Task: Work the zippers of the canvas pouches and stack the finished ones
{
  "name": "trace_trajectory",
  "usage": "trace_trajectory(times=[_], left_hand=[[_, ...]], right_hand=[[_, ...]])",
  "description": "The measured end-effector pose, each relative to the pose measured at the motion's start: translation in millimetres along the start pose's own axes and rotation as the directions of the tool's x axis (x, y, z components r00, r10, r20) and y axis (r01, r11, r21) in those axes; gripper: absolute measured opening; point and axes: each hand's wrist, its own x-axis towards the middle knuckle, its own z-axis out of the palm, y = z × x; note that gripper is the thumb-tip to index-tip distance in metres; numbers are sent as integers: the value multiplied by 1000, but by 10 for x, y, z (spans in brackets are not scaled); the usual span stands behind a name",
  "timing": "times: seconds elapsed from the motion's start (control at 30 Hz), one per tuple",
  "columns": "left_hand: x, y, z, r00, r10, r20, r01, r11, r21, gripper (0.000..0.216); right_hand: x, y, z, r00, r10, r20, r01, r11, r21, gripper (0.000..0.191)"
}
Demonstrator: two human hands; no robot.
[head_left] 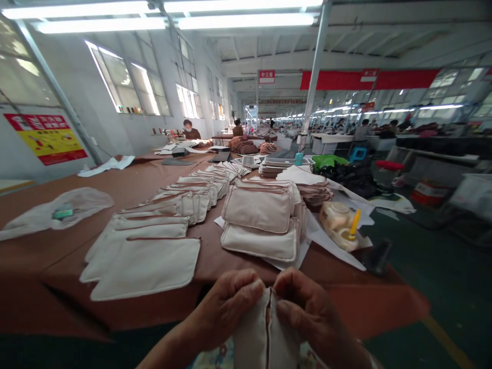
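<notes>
A pale fabric pouch piece [249, 333] hangs upright in front of me at the bottom of the view, with a brown-edged slit running down its middle. My left hand [234, 294] pinches its top edge on the left of the slit. On the other side, my right hand [303, 302] grips the same edge between thumb and fingers. Both hands are close together, just short of the table's front edge. The lower end of the piece runs out of view. Beyond my hands lie a fanned row of similar pouches [149, 269] and a stack of them [257, 207].
The brown-covered table [207, 256] stretches ahead. On its right stand a beige container [338, 220] with a yellow-handled tool [354, 224], and a dark object [378, 256] at the corner. A plastic bag [88, 197] lies left. Other people sit far back.
</notes>
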Motion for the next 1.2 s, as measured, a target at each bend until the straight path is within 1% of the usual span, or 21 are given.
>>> trace_trajectory(times=[0.07,0.1,0.17,0.2,0.27,0.3,0.37,0.43,0.47,0.5,0.53,0.57,0.6,0.63,0.67,0.77,0.87,0.97,1.07,1.13,1.2], left_hand=[[32,-31,-12,1000,-22,-13,22,999,-26,43],[44,-43,-18,1000,-23,-17,23,999,-36,42],[57,-57,-31,1000,-31,3,32,996,-85,42],[57,-61,-38,998,-47,32,51,990,-134,41],[45,-69,-48,991,-86,99,109,959,-262,35],[35,-74,-51,987,-107,124,141,937,-319,31],[14,-83,-54,978,-146,150,191,912,-363,26],[-4,-86,-51,972,-177,155,222,910,-350,23],[-9,-82,-49,968,-191,165,237,911,-338,21],[-11,-74,-47,963,-202,179,251,911,-326,18],[-10,-62,-45,959,-207,191,260,913,-314,14],[-7,-47,-44,957,-209,202,264,917,-299,10],[-2,-31,-46,956,-207,208,261,925,-276,7],[4,-15,-51,957,-203,205,250,937,-242,5],[9,0,-60,961,-197,195,236,950,-205,4],[18,26,-101,975,-177,136,193,974,-120,6],[7,25,-150,992,-117,37,120,987,-104,13],[-9,15,-183,998,-38,-48,36,999,-28,11],[-9,-4,-191,992,83,-94,-64,979,194,21],[-1,-27,-187,976,200,-83,-160,925,345,24],[12,-55,-180,955,293,-53,-239,861,450,22]], right_hand=[[11,4,-11,994,-99,-49,84,965,-250,18],[20,11,-7,985,-166,-51,137,921,-365,15],[41,38,15,954,-301,-1,252,798,-547,11],[52,60,29,937,-347,39,296,733,-613,11],[69,115,57,915,-388,110,347,620,-704,12],[75,145,69,913,-390,125,350,587,-730,12],[83,198,86,916,-385,116,341,590,-732,11],[91,215,96,922,-383,56,321,676,-663,10],[98,206,99,934,-358,6,293,753,-590,10],[107,185,102,952,-304,-43,249,844,-475,13],[118,156,104,973,-218,-81,182,930,-320,16],[132,122,107,989,-111,-92,98,985,-141,20],[148,89,110,997,-10,-71,13,999,36,23],[165,62,114,997,63,-33,-56,981,188,24],[183,42,119,995,102,5,-99,947,304,23],[236,38,134,992,116,48,-125,863,490,18],[268,80,130,991,131,9,-115,836,537,16],[268,115,100,986,156,-66,-109,881,460,27],[256,122,76,983,182,-28,-158,913,375,39],[252,118,76,979,205,14,-198,921,336,40],[253,112,85,975,224,11,-216,928,302,38]])
